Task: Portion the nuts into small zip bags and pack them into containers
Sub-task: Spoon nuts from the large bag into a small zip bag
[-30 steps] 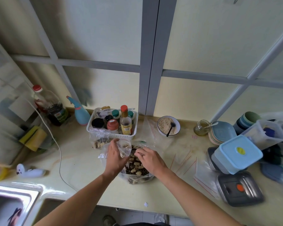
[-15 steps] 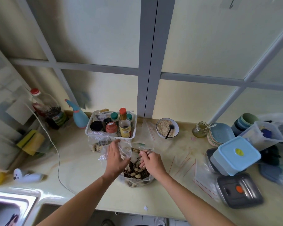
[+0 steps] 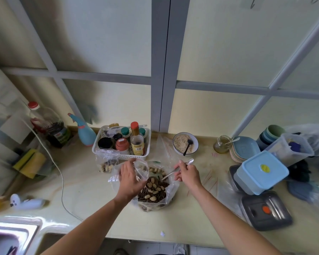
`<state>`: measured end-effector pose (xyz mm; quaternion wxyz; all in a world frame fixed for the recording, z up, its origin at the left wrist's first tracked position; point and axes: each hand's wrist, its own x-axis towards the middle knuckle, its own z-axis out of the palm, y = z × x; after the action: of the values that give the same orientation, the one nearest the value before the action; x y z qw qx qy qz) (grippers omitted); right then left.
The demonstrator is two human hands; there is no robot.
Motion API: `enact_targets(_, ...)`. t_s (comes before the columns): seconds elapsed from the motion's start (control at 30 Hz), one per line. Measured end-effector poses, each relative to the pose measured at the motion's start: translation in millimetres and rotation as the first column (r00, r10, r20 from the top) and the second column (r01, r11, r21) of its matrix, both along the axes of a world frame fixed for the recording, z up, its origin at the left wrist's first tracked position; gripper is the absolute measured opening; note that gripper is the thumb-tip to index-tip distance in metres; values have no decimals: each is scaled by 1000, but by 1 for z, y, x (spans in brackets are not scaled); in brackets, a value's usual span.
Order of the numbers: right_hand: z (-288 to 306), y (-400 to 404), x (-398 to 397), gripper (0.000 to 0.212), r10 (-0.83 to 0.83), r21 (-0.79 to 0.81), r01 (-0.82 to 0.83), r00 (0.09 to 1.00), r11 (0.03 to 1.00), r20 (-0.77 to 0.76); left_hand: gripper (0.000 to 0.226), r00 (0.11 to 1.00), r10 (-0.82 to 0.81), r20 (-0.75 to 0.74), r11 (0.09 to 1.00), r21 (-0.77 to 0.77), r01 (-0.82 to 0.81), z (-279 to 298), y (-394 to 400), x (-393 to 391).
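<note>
Counter (image 3: 85, 188): L hand (image 3: 131, 178) grips zip bag (image 3: 142, 169); R hand (image 3: 187, 173) grips spoon (image 3: 175, 171), prob. scooping nuts (image 3: 153, 190).

Two bare forearms, left hand (image 3: 130, 178) and right hand (image 3: 187, 173) ungloved, no sleeves

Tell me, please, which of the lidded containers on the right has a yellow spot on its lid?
The light blue box, stacked highest; the grey container in front of it has an orange spot instead.

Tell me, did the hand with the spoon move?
Yes. The right hand came up out of the big nut bag and shifted right, toward the oat bowl, gripping the spoon.
</note>
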<state>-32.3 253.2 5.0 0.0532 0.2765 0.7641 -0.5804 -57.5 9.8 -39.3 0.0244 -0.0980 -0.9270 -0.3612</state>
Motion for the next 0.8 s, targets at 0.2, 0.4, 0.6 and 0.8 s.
enact_targets(0.2, 22, 18, -4, 50, -51, 87, 56, 997, 995, -63, 84, 995, -89, 45, 988, -123, 94, -9, 2, 4)
enact_targets(0.4, 46, 21, -10, 53, -103, 159, 123, 987, 980, -124, 80, 985, -107, 137, 945, -293, 144, -23, 10, 6)
enact_targets(0.6, 52, 20, -11, 53, -163, 166, 194, 970, 967, -183, 85, 966, -75, 248, 872, -454, 184, -22, 24, 2)
enact_targets(0.8, 54, 23, -8, 56, -193, 143, 221, 963, 965, -186, 84, 955, -130, 265, 852, -464, 245, -21, 37, 1)
